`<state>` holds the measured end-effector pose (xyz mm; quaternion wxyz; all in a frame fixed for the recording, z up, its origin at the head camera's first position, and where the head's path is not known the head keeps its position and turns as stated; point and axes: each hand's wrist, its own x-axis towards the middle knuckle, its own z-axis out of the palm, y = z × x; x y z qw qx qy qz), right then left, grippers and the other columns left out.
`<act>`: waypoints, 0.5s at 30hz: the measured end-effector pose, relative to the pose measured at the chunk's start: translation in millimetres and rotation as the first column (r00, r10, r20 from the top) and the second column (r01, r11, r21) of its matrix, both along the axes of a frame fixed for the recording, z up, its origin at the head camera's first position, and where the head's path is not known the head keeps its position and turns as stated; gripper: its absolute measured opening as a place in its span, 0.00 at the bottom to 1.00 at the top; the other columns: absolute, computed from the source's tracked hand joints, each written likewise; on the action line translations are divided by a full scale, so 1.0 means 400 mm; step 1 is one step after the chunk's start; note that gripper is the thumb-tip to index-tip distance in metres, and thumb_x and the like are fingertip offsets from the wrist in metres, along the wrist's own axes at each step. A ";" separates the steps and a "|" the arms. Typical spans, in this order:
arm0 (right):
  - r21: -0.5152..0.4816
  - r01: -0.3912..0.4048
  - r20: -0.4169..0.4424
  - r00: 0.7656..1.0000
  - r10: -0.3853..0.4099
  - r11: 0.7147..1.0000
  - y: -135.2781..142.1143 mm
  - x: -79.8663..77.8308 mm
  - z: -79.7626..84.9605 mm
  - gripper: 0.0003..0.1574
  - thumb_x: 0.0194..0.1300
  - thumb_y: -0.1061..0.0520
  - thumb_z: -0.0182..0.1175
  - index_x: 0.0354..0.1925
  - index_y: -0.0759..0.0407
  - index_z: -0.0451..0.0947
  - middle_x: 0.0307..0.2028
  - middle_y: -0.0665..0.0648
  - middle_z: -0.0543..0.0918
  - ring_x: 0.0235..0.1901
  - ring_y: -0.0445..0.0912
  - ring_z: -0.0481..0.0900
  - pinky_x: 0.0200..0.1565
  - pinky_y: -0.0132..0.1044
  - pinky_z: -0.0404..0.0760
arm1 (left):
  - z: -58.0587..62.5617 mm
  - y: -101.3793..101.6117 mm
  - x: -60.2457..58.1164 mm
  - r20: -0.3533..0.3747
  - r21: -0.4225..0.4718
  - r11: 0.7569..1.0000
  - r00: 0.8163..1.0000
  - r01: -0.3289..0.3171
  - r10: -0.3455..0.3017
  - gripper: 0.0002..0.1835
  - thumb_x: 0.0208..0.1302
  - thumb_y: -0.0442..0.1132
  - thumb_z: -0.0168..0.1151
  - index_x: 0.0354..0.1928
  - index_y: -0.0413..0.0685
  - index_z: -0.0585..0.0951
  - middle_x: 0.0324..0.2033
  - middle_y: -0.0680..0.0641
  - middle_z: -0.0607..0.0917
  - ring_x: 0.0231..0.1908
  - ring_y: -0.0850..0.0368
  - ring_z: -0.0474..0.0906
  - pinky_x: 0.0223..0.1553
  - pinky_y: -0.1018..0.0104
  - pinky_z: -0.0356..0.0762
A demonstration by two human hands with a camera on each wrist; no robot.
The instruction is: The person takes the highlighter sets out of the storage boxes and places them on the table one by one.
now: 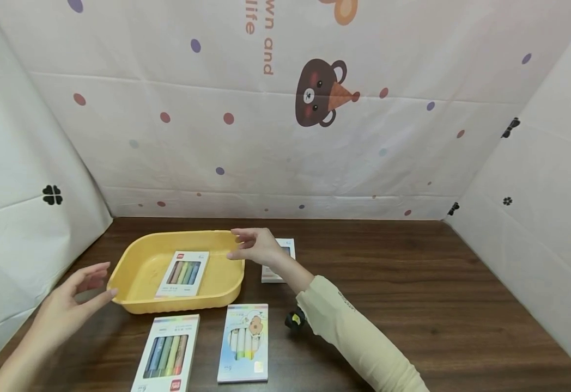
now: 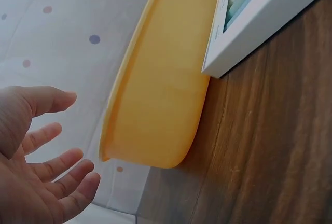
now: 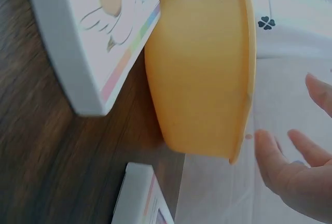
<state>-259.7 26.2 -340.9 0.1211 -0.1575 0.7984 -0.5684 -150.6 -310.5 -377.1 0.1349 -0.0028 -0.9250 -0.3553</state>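
Note:
A yellow plastic basket (image 1: 138,246) stands on the table, with a white windowed box of colored pens (image 1: 184,272) lying inside. My left hand (image 1: 70,307) is beside the basket's left end, fingers spread and holding nothing; the left wrist view shows a gap between that hand (image 2: 49,156) and the basket wall (image 2: 155,89). At the opposite end, my right hand (image 1: 257,246) hovers by the right rim, fingers loosely bent. In the right wrist view, this hand (image 3: 298,172) is likewise apart from the basket (image 3: 202,79).
In front of the basket lie another white pen box (image 1: 168,351) and a light-blue pen box (image 1: 246,343). A further white box (image 1: 287,247) is partly hidden behind my right forearm. A small black object (image 1: 294,319) shows beside the sleeve. White printed cloth (image 1: 192,147) encloses the table.

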 end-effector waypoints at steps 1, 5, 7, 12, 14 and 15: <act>0.006 -0.005 0.006 1.000 0.005 1.000 -0.005 0.002 0.001 0.34 0.48 0.61 0.70 0.56 0.56 0.74 0.48 0.58 0.78 0.42 0.46 0.76 0.41 0.34 0.76 | -0.001 -0.002 -0.004 0.006 0.005 1.000 1.000 0.001 -0.001 0.33 0.55 0.47 0.65 0.61 0.43 0.66 0.49 0.36 0.74 0.37 0.83 0.63 0.26 0.75 0.72; 0.043 -0.033 0.032 0.999 0.031 0.999 -0.024 0.012 0.008 0.35 0.48 0.58 0.70 0.56 0.53 0.73 0.52 0.61 0.76 0.44 0.46 0.77 0.45 0.36 0.76 | 0.005 -0.001 -0.016 -0.006 0.032 0.999 0.999 0.035 -0.034 0.33 0.56 0.44 0.65 0.62 0.41 0.65 0.50 0.32 0.73 0.35 0.89 0.59 0.26 0.78 0.69; 0.060 -0.053 0.045 0.998 0.051 0.997 -0.034 0.014 0.011 0.35 0.48 0.57 0.70 0.57 0.52 0.73 0.53 0.62 0.75 0.45 0.47 0.78 0.46 0.38 0.76 | 0.009 0.001 -0.020 -0.012 0.040 0.997 0.998 0.061 -0.061 0.33 0.56 0.42 0.64 0.62 0.39 0.64 0.51 0.29 0.71 0.35 0.89 0.59 0.26 0.79 0.69; 0.111 -0.075 0.062 0.996 0.069 0.991 -0.061 0.016 0.014 0.36 0.48 0.57 0.70 0.58 0.51 0.72 0.54 0.61 0.75 0.47 0.47 0.77 0.46 0.38 0.75 | 0.013 0.003 -0.033 0.029 0.064 0.995 0.997 0.073 -0.075 0.34 0.59 0.43 0.62 0.64 0.40 0.61 0.53 0.26 0.68 0.34 0.89 0.60 0.27 0.77 0.69; 0.134 -0.079 0.063 0.995 0.071 0.988 -0.073 0.016 0.012 0.36 0.48 0.57 0.70 0.58 0.52 0.72 0.53 0.60 0.76 0.47 0.46 0.76 0.45 0.37 0.75 | 0.011 0.000 -0.042 0.045 0.078 0.994 0.996 0.077 -0.081 0.35 0.59 0.44 0.61 0.65 0.40 0.60 0.53 0.26 0.67 0.34 0.88 0.61 0.27 0.76 0.70; 0.144 -0.080 0.064 0.995 0.071 0.986 -0.079 0.017 0.012 0.36 0.48 0.57 0.70 0.57 0.52 0.72 0.52 0.59 0.76 0.47 0.45 0.76 0.44 0.36 0.75 | 0.009 -0.002 -0.046 0.054 0.084 0.993 0.995 0.078 -0.082 0.35 0.59 0.44 0.61 0.65 0.40 0.59 0.54 0.25 0.67 0.34 0.88 0.61 0.27 0.75 0.70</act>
